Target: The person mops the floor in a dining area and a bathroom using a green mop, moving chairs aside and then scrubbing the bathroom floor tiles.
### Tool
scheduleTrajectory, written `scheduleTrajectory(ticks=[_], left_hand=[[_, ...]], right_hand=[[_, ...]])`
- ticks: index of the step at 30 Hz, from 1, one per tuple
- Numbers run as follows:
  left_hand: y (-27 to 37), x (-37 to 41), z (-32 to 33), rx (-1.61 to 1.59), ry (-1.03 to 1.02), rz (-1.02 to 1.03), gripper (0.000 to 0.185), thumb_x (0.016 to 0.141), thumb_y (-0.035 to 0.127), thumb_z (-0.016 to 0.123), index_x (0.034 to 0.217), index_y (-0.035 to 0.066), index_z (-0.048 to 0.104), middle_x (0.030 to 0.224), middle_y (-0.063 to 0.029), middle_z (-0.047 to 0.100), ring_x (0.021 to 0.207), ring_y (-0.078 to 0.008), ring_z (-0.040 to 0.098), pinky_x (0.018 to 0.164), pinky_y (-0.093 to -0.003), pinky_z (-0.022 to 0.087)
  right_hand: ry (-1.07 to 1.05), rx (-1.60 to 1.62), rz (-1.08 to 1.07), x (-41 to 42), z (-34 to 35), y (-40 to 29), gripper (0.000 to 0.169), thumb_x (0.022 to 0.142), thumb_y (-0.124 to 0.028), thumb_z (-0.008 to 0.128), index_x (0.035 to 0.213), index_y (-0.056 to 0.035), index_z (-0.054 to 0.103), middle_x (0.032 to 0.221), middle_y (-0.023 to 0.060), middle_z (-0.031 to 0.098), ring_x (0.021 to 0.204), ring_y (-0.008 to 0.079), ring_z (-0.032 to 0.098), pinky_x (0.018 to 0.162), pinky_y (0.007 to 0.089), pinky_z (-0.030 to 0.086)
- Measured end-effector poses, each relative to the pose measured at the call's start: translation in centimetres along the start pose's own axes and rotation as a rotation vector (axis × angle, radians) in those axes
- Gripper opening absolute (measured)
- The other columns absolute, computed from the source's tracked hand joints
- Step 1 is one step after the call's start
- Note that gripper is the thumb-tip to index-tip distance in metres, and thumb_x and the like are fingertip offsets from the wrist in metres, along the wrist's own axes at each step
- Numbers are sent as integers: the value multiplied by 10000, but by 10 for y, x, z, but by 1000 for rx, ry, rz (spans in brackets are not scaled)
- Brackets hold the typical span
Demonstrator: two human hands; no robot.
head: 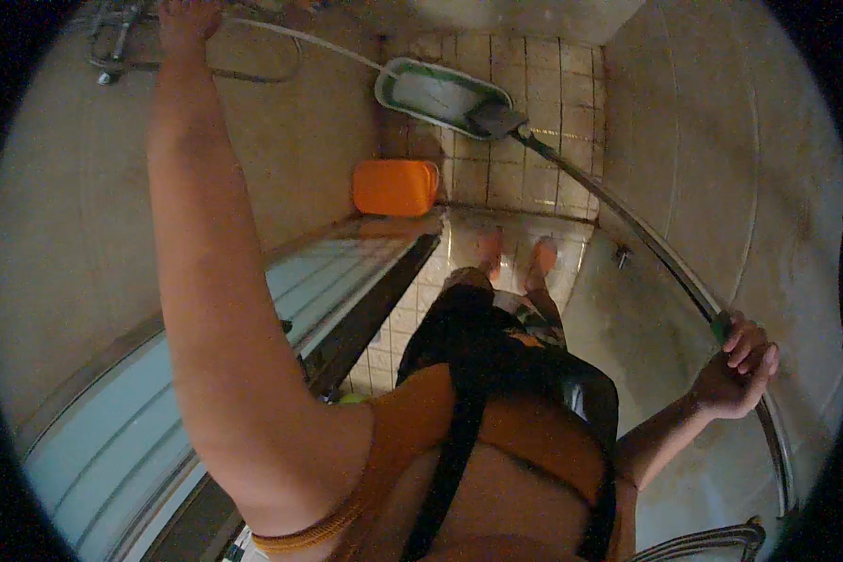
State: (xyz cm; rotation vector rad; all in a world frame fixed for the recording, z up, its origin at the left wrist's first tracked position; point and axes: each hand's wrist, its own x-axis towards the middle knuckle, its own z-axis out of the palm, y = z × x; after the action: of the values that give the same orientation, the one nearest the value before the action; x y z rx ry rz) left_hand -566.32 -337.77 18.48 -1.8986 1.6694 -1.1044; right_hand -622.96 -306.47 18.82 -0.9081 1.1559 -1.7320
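My right hand (737, 369) is closed around a long metal pole (664, 256), near a green part of it. The pole runs down to a dark mop head (495, 118), which rests in the right end of an oblong white-and-green tub (439, 95) on the tiled floor. My left hand (190, 17) is raised at the top left, cut by the picture's edge, beside a wall-side metal fixture; its fingers and what they hold cannot be made out. A pale, thin hose or rod (309, 41) reaches from near that hand to the tub's left end.
An orange plastic container (395, 187) stands by the left wall. A door with pale blue panels (119, 435) stands at the left. A small metal fitting (622, 256) sticks out of the right wall (709, 140). Dark curved bars (709, 544) show at the bottom right.
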Motion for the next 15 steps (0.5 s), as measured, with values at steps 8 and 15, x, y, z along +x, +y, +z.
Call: scheduleTrajectory(ticks=[8,15], left_hand=[[268,-181,-24,-1540,-697,217,475,830,315,468,1205,69,311,1083,-104,386,841,-222,482,631,-331,449],[390,-304,-164,-2598,-1713,-906,527,807,333,505,1208,71,286,1072,-109,384,828,-247,491,641,-332,469]], right_hand=[[-108,0,-1,-29,30,12,202,796,-166,450,620,-133,356,540,-2,312,576,153,345,736,362,305],[-733,-92,-117,-30,36,-4,270,745,-211,509,563,-143,322,438,-34,298,377,110,309,421,260,291]])
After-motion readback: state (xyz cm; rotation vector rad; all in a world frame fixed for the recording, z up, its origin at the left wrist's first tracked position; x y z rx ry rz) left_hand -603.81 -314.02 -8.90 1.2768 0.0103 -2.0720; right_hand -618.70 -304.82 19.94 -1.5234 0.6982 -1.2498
